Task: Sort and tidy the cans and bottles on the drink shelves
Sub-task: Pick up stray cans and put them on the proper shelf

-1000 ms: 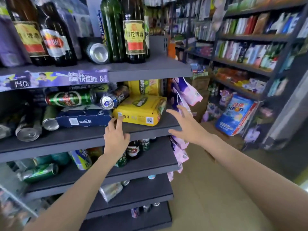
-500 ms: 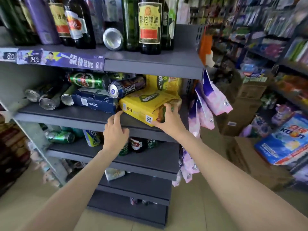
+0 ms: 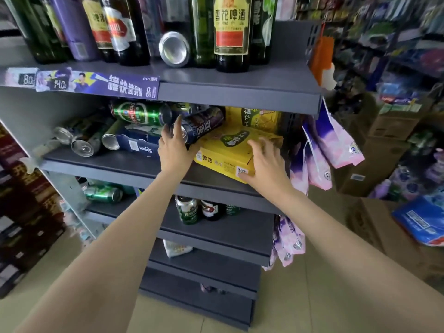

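On the second shelf (image 3: pixel 134 168) I see loose cans (image 3: pixel 83 144) lying far left. My left hand (image 3: pixel 174 150) grasps the dark can (image 3: pixel 204 124) resting on the yellow box (image 3: pixel 230 155). My right hand (image 3: pixel 264 164) lies flat on that box's near right corner, fingers released.
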Action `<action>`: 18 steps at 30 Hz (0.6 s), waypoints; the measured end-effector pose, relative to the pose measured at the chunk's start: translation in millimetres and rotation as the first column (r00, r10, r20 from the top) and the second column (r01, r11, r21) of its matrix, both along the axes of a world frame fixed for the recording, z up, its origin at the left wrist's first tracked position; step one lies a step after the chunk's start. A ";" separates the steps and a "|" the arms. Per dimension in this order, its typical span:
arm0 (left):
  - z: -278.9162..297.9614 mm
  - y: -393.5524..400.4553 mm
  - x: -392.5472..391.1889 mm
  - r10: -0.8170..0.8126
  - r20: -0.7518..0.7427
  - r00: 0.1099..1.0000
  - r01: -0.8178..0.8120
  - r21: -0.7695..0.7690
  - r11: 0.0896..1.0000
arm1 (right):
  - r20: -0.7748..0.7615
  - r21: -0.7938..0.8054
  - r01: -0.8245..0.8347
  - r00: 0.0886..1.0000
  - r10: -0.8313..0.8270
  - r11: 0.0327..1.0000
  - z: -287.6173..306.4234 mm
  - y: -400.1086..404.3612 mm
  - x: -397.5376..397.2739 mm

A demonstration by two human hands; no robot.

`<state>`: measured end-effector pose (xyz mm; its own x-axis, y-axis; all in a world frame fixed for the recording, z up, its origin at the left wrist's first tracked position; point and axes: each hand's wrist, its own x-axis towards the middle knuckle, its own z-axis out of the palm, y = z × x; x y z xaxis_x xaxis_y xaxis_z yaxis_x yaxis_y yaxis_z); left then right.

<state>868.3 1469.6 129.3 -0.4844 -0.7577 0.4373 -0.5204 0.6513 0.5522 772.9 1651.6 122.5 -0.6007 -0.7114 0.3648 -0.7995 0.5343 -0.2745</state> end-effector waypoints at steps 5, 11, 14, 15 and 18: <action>6.0 -23.6 -19.2 0.024 0.055 0.998 -0.028 0.066 0.997 | -0.052 0.160 -0.003 0.999 0.011 0.987 -4.0 -14.0 4.3; 2.9 -32.5 13.6 -0.114 -0.091 0.989 0.118 0.033 0.992 | -0.110 0.236 0.166 0.984 -0.143 0.958 -4.3 -36.8 20.7; -0.2 -34.5 55.6 -0.256 -0.256 0.932 0.267 0.009 0.964 | -0.107 0.106 0.119 0.988 -0.107 0.987 0.5 -52.7 40.2; 0.4 -36.4 71.9 -0.300 -0.296 0.907 0.314 0.002 0.949 | -0.095 0.056 0.060 0.994 -0.055 0.997 1.6 -57.8 47.5; 10.7 -46.3 122.5 -0.394 -0.302 0.868 0.406 -0.024 0.913 | -0.021 -0.047 -0.113 0.993 0.112 0.992 1.6 -75.5 71.9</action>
<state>990.9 1423.3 140.0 -0.6034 -0.5455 0.5816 -0.0291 0.7439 0.6676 844.7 1576.1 124.0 -0.5108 -0.7552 0.4108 -0.8589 0.4274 -0.2824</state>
